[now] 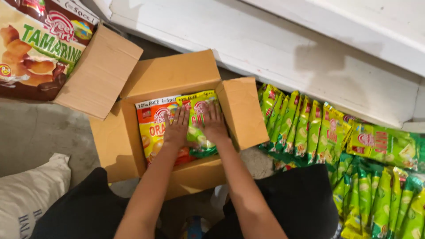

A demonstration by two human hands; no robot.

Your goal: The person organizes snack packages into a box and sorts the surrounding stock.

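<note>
1. Green snack packet (201,116) lies under the right hand (214,125), fingers spread flat, gripping nothing.
2. Left hand (176,128) presses flat, fingers wide, on the orange snack packet (150,132) at the green one's 9 o'clock.
3. Both packets sit inside the open cardboard box (177,75).
4. At the box's 3 o'clock stands a row of green packets (301,128); more, perhaps the same kind, lie at 4 o'clock.
5. At 10 o'clock, a brown tamarind packet (35,48).

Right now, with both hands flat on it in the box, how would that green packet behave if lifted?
The green packet is probably floppy: it lies flat under the right hand. Its glossy film looks slippery. Likely light for its size, like the thin packets standing in the row.
</note>
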